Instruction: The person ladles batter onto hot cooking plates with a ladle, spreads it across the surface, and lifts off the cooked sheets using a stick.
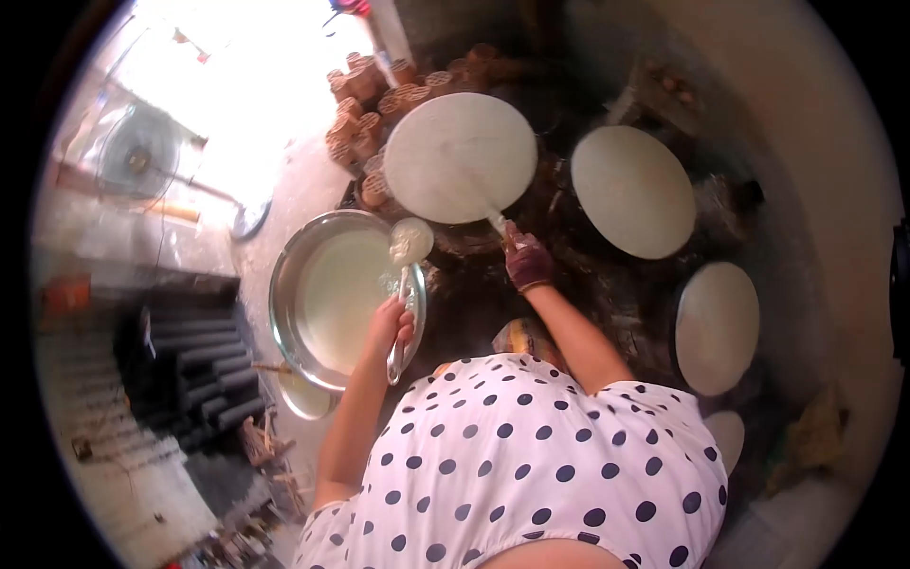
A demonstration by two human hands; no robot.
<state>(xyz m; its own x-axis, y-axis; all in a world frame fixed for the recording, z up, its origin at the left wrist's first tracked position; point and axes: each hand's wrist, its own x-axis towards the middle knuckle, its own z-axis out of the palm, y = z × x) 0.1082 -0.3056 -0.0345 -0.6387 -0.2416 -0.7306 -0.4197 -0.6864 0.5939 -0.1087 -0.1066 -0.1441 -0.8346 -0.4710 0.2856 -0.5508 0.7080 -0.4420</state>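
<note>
My left hand is closed round the handle of a metal ladle. The ladle's wet, whitish bowl is over the right rim of a large metal basin of pale batter. In a purple glove, my right hand grips a pale, flat spreader. Its far end is blurred over the near edge of a round griddle covered by a thin white batter layer.
More round griddles curve along the right, with a pale layer on one and another. Cylindrical briquettes are heaped behind. Dark cylinders are stacked left, below a standing fan. A bag lies before my body.
</note>
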